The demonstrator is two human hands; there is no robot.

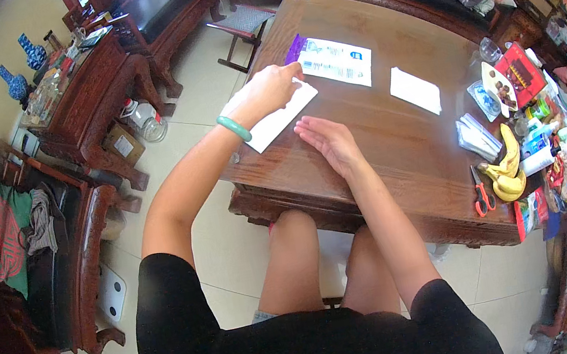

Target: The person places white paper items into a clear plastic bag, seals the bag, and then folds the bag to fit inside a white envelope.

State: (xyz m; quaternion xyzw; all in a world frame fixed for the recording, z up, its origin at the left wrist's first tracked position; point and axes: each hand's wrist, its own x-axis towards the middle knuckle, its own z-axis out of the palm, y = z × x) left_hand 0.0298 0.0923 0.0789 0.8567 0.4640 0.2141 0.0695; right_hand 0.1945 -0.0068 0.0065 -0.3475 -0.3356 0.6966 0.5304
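My left hand (272, 91), with a green bangle (234, 128) at the wrist, is over a flat white sheet or folded stack (279, 120) near the table's left edge. Its fingers are bent, and the hand hides part of the sheet; whether they grip it cannot be made out. Palm turned inward, my right hand (332, 142) hovers by the near corner of that sheet with fingers straight and nothing in it. Just beyond lies a white and purple soft packet (336, 62) bearing writing. Farther right, another white folded piece (415, 91) rests on the wooden table (383, 132).
Along the table's right side are orange-handled scissors (483, 198), bananas (508, 173), wrapped white sticks (478, 137), a dish (499, 87), a red box (521, 75) and several bottles. A folding stool (243, 21) stands past the left corner.
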